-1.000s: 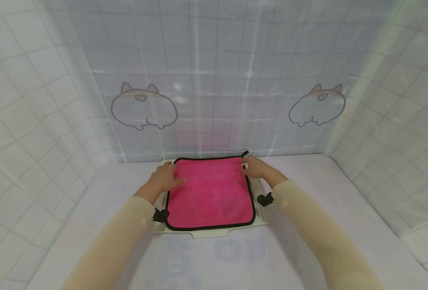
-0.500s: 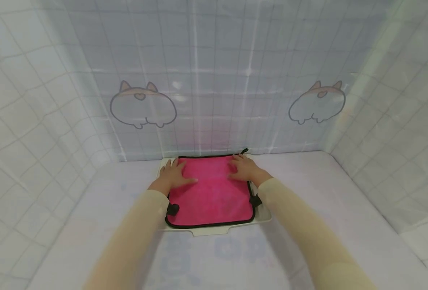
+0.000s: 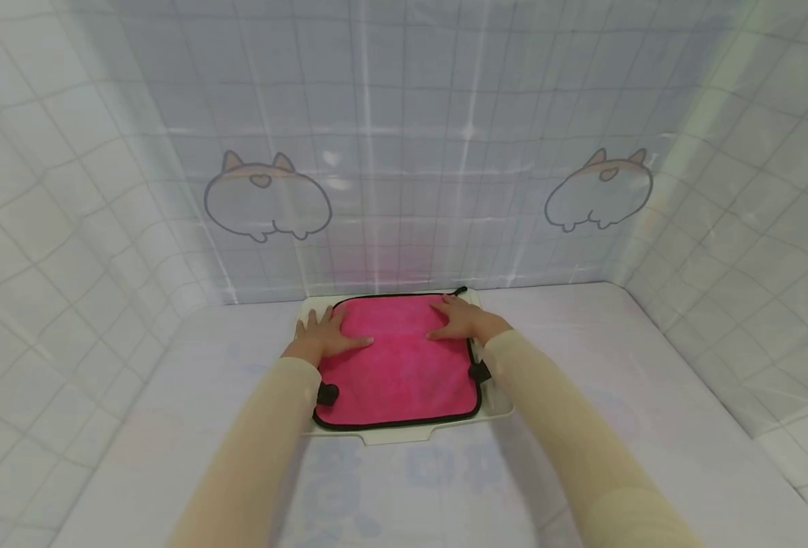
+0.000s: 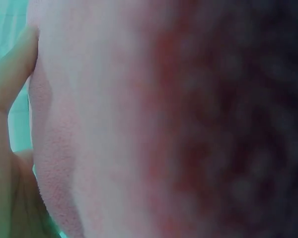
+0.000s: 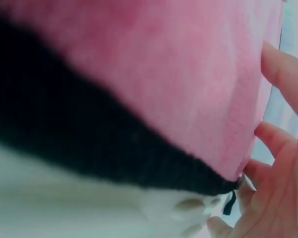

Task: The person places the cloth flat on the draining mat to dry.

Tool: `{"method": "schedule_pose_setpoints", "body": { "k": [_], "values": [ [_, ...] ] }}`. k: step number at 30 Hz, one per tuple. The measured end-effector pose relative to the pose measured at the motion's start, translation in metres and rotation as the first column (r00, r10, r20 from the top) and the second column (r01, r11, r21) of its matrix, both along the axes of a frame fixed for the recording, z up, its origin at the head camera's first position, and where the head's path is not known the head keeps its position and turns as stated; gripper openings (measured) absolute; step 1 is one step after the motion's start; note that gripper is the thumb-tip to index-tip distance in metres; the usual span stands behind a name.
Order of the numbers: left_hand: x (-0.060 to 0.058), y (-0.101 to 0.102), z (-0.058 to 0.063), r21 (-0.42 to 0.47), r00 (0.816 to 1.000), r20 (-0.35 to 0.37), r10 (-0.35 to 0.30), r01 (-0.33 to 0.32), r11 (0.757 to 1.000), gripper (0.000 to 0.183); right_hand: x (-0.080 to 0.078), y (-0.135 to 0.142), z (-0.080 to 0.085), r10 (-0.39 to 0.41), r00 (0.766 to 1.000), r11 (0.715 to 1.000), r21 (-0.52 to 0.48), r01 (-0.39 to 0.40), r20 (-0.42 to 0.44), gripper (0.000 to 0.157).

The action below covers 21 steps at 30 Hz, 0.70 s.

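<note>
A pink plush towel [image 3: 397, 373] with black edging lies spread over a cream tray [image 3: 396, 437]. My left hand [image 3: 325, 335] rests on its upper left part, fingers spread and thumb pointing inward. On the upper right part lies my right hand [image 3: 462, 320], its fingers straight and apart. In the left wrist view the towel's fuzzy pile [image 4: 59, 139] fills most of the picture, with the thumb against it. The right wrist view shows fingertips touching the pink cloth [image 5: 198, 84] near its black edge and a small black hanging loop [image 5: 229, 203].
The tray stands on a pale printed tabletop [image 3: 240, 396], close to the back wall [image 3: 404, 152]. Sheeting with a grid pattern and cartoon animal drawings [image 3: 267, 198] covers the walls. Small black wrist cameras [image 3: 327, 393] overlap the towel's sides.
Both hands have moved inward from the towel's side edges onto its pink surface, and the fingers have flattened out. Over the last half second they have hardly moved.
</note>
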<state>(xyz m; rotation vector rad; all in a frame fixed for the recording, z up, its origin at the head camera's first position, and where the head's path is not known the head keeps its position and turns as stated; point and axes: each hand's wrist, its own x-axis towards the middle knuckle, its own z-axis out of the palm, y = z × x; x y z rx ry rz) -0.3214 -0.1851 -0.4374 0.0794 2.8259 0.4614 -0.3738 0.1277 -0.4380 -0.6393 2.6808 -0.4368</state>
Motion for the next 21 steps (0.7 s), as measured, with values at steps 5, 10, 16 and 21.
{"method": "schedule_pose_setpoints", "body": {
  "k": [5,10,16,21],
  "values": [
    [-0.001,0.001,0.002,-0.007,1.000,-0.003,0.009,-0.009,1.000,0.113,0.000,0.006,0.003,0.002,1.000,1.000,-0.009,-0.002,0.017,0.087],
    [0.000,0.001,0.003,-0.032,1.000,0.007,-0.001,0.001,0.999,0.105,-0.001,0.012,-0.001,-0.007,1.000,1.000,-0.009,0.007,0.018,0.086],
    [0.005,-0.007,0.006,-0.080,1.000,0.020,0.022,-0.020,0.997,0.107,0.004,0.016,0.001,0.034,0.998,0.999,-0.011,-0.035,-0.053,0.083],
    [0.014,-0.012,0.010,-0.090,1.000,0.020,-0.007,0.008,0.996,0.103,0.021,0.024,0.006,0.096,0.993,0.995,-0.007,-0.097,-0.063,0.081]
  ]
}}
